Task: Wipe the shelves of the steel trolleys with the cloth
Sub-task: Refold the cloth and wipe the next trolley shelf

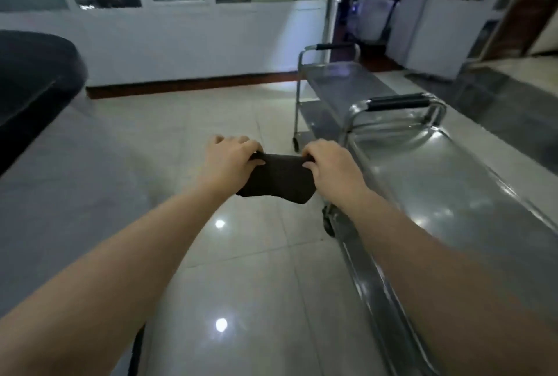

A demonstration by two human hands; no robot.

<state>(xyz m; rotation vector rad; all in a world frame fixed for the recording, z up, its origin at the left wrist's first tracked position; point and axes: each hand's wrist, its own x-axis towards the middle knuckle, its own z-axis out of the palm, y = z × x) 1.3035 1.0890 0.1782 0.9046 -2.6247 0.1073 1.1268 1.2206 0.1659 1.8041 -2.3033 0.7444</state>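
Head view. The cloth point(276, 179), dark and limp, hung at the centre of the frame over the tiled floor point(241, 270), just left of the near trolley point(453, 194) and not touching it. The left hand point(229, 158) and the right hand point(329, 164) each pinched an upper corner with curled fingers, drawing the top edge taut between them. The hold probably served to spread or fold the cloth before wiping, since no shelf was yet in contact.

The cloth's long axis ran left to right across the frame, and its free edge drooped toward the bottom. The near trolley's top shelf stretched from the lower right up to its black-gripped handle point(398, 102) at centre right. A second trolley point(341, 82) stood beyond it, toward the upper right.
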